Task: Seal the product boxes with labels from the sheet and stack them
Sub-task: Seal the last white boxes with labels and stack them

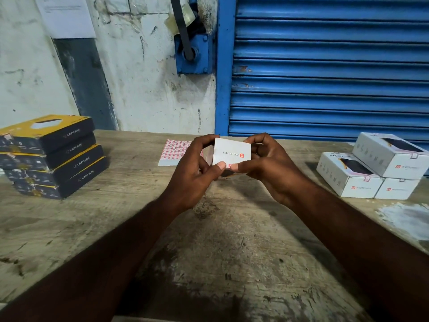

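A small white product box [232, 151] with a red logo is held up above the table's middle, its end face toward me. My left hand [197, 168] grips its left side and my right hand [267, 163] grips its right side. Both thumbs press on the lower edge of that face, where a bit of a red-edged label [229, 166] shows between them. The label sheet [173, 152], white with a grid of red-bordered stickers, lies flat on the table just behind my left hand, partly hidden by it.
Three white boxes [371, 168] with labels on their flaps are stacked at the right of the wooden table [220, 240]. A stack of black-and-yellow boxes [51, 156] stands at the left. A blue roller shutter [325, 66] and a stained wall rise behind.
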A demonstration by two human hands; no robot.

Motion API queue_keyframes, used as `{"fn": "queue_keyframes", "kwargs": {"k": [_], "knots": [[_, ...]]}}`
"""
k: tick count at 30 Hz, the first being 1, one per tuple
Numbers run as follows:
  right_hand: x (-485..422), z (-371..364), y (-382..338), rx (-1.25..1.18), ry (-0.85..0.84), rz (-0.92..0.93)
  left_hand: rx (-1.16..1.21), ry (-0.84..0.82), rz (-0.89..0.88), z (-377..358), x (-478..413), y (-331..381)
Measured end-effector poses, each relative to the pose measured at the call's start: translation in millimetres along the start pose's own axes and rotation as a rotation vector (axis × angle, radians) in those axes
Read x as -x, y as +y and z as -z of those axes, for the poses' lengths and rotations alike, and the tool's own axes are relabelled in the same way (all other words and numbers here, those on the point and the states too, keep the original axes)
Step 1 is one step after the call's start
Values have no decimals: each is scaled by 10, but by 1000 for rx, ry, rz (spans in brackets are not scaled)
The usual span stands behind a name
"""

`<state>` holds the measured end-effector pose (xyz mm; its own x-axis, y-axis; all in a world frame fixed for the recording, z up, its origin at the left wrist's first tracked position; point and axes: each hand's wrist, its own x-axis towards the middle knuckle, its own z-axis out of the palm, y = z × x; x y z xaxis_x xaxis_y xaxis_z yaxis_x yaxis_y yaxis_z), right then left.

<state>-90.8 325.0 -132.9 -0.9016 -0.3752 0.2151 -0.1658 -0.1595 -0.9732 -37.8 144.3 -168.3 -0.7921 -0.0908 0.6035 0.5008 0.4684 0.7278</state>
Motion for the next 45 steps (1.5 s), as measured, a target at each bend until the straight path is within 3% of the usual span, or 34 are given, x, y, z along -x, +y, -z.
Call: {"fn": "queue_keyframes", "kwargs": {"k": [12,19,27,34,45], "knots": [[-33,10,40,11,22,44,75,-30,33,14,-1,9],[-17,-7,76,192,41,118,111,-28,59,7,4,52],[-19,-23,47,139,75,103,123,-16,66,5,3,78],[7,-37,26,120,-29,114,157,46,152,-4,-23,63],[3,-53,110,203,-78,233,119,88,141,0,-32,32]]}}
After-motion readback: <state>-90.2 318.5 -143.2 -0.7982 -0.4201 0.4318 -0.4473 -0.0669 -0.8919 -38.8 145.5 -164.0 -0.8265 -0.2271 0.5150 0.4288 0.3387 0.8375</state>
